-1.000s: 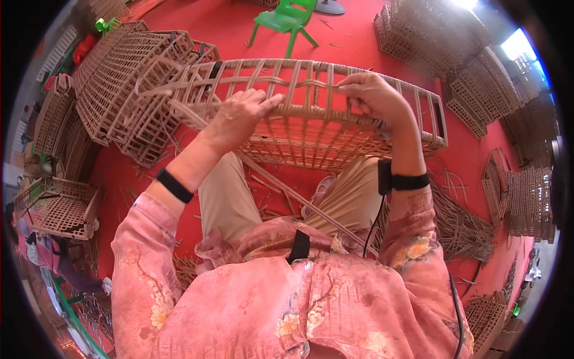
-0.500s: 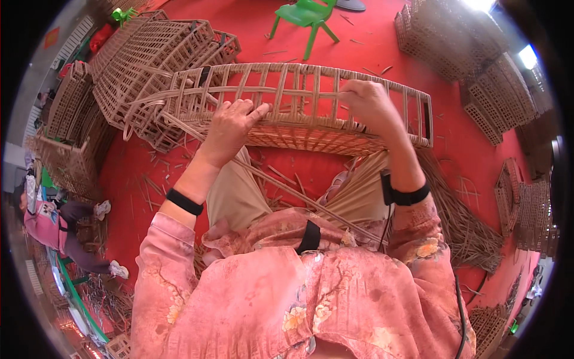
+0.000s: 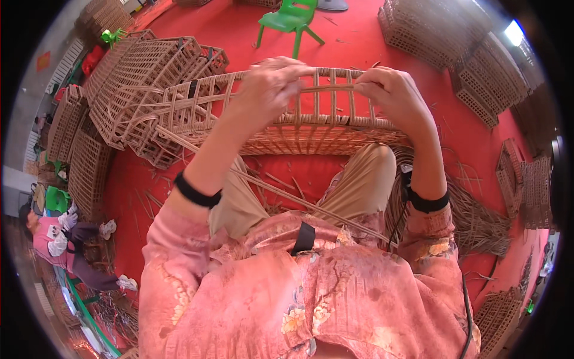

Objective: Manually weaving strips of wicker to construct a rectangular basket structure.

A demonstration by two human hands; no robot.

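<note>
A long brown wicker basket point(image 3: 287, 143) lies across in front of my knees, its row of open uprights facing up. A pale wicker strand point(image 3: 329, 88) runs between those uprights, from one hand to the other. At its left end my left hand point(image 3: 268, 93), slightly blurred, closes over the strand near the far rim, index finger pointing right. My right hand point(image 3: 397, 99) pinches the strand farther right, thumb and fingers together. Below my left wrist, long loose strands point(image 3: 281, 192) slant from the basket's left end across my lap.
Stacked wicker baskets point(image 3: 143, 78) stand at the left, more baskets point(image 3: 424, 36) at the far right. A green plastic chair point(image 3: 290, 21) is beyond my basket. Bundled strands point(image 3: 478, 218) lie by my right knee. A person in pink point(image 3: 57, 236) sits at the left. Scraps litter the red floor point(image 3: 131, 203).
My left hand has moved right and up, from the near rim to the strand. The right hand has shifted slightly right. The basket appears slightly farther left.
</note>
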